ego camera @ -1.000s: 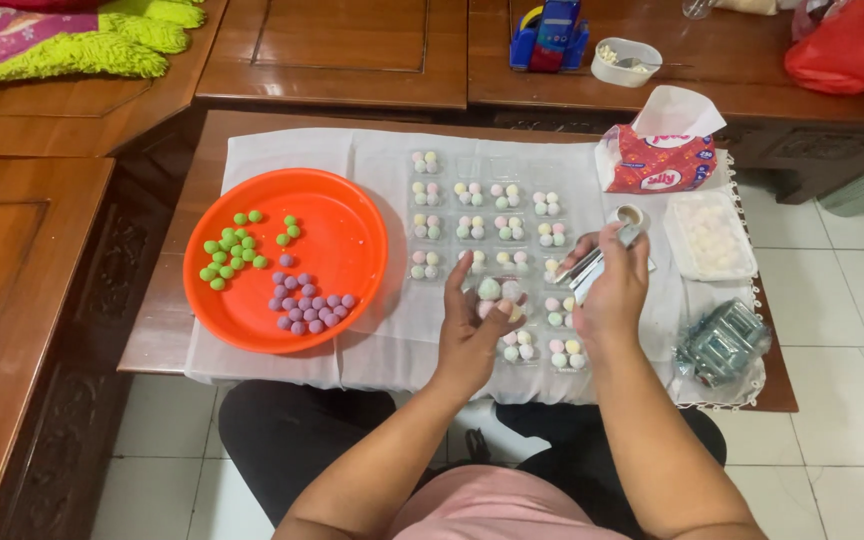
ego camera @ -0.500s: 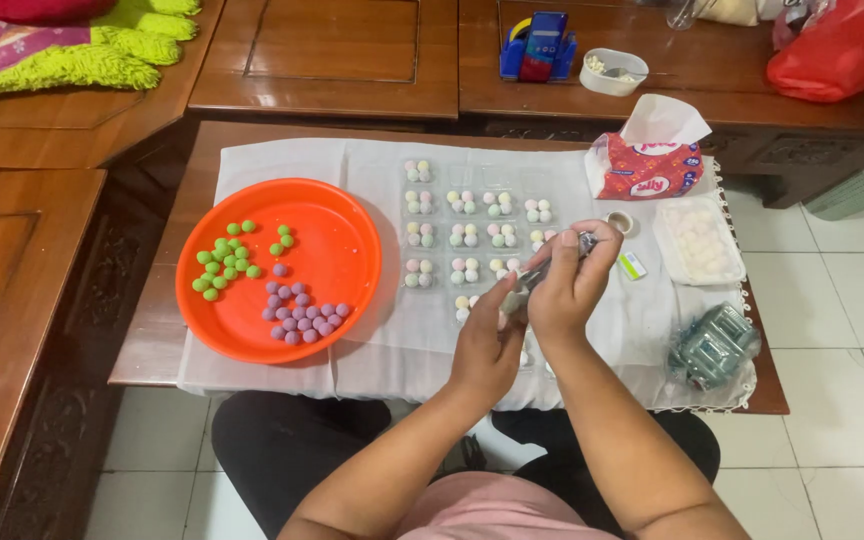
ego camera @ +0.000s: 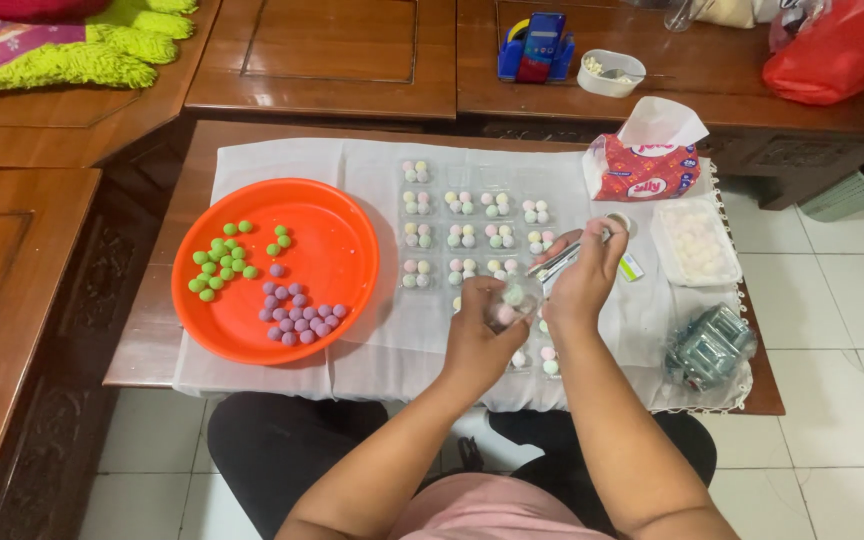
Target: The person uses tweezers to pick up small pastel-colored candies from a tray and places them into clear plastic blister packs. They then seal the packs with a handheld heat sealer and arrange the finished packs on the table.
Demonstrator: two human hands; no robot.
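Note:
My left hand (ego camera: 479,338) holds a small clear plastic box (ego camera: 508,298) with several pastel balls inside, just above the white cloth (ego camera: 292,160). My right hand (ego camera: 584,282) grips a grey stapler (ego camera: 564,256) whose tip meets the box's edge. Several more small clear boxes of pastel balls (ego camera: 467,222) lie in rows on the cloth beyond my hands. A few filled boxes (ego camera: 548,358) are partly hidden under my wrists.
A round orange tray (ego camera: 342,225) at the left carries green balls (ego camera: 222,255) and purple balls (ego camera: 295,312). At the right lie a tissue pack (ego camera: 647,160), a white tray of pale balls (ego camera: 694,240), a bag of clear boxes (ego camera: 712,345) and a tape roll (ego camera: 619,221).
My hands came apart a little and lowered toward the cloth. The stapler now sits at the box's right edge, and the box shows again in my left hand.

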